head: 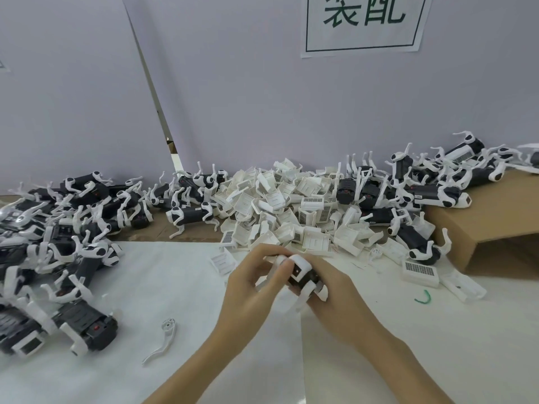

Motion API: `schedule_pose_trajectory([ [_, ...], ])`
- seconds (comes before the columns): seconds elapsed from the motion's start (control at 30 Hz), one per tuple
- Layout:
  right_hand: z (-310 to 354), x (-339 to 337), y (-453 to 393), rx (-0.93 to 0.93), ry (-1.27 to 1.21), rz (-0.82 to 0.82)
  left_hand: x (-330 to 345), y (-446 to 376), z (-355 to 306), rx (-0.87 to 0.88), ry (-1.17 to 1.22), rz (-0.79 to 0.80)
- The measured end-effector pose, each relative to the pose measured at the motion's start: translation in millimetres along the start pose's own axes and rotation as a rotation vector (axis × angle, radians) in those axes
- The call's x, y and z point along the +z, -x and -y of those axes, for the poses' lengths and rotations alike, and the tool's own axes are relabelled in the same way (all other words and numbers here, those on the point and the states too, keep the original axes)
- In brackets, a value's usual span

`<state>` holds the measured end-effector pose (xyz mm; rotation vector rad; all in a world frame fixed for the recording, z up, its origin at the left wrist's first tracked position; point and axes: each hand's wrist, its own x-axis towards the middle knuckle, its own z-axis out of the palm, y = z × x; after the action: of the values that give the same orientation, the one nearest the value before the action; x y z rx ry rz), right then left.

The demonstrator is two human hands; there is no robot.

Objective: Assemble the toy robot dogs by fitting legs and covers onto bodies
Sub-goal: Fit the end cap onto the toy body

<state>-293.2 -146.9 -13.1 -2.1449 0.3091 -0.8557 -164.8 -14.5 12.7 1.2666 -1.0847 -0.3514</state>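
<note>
Both hands hold one black-and-white toy dog body [302, 275] above the white table sheet [175, 287] at centre. My right hand [335, 290] grips the body from the right and beneath; white legs hang under it. My left hand [250, 278] curls round its left end, thumb pressed on the white top cover. A heap of loose white covers [280, 205] lies just behind the hands. A single loose white leg [163, 339] rests on the sheet at lower left.
Dog bodies with legs pile up at the left [58, 252] and along the back right [423, 188]. A cardboard box [490, 228] stands at the right. A barcode-labelled cover [420, 272] and a green wire scrap [424, 298] lie to the right. Grey wall panels rise behind.
</note>
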Motion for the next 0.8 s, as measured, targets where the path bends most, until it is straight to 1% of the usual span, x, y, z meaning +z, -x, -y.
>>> schedule_pose_trajectory([
  [0.07,-2.0,-6.0,-1.4,-0.027,0.130,-0.052,-7.2,-4.4,0.4,-0.040,0.017,0.037],
  [0.13,-4.1,-12.7,-1.7,-0.049,0.287,-0.112,-14.4,-8.7,2.5,-0.032,-0.093,0.091],
  [0.2,-5.1,-15.2,-1.0,-0.062,0.379,-0.131,-21.2,-10.1,7.2,0.046,-0.285,0.147],
  [0.27,-5.3,-15.9,-0.7,-0.098,0.423,-0.140,-27.0,-11.1,15.7,0.179,-0.436,0.194],
  [0.33,-7.1,-20.5,-1.3,-0.107,0.414,-0.125,-31.2,-12.0,20.2,0.224,-0.476,0.187],
  [0.43,-8.5,-31.6,-3.0,-0.085,0.460,-0.045,-36.7,-13.3,26.0,0.247,-0.520,0.103],
  [0.5,-9.7,-34.6,-2.2,-0.077,0.478,-0.031,-38.7,-13.1,30.0,0.254,-0.540,0.088],
  [0.57,-9.7,-34.0,-1.4,-0.018,0.381,-0.035,-39.0,-13.7,33.9,0.216,-0.486,0.080],
  [0.6,-9.1,-33.3,-1.5,0.037,0.290,-0.039,-37.7,-13.5,35.4,0.167,-0.409,0.073],
  [0.7,-7.8,-29.7,-2.0,0.161,0.055,-0.057,-28.2,-12.4,34.5,-0.032,-0.113,0.028],
  [0.8,-6.6,-21.7,-2.0,0.217,-0.080,-0.083,-17.8,-12.6,35.2,-0.188,0.016,-0.064],
])
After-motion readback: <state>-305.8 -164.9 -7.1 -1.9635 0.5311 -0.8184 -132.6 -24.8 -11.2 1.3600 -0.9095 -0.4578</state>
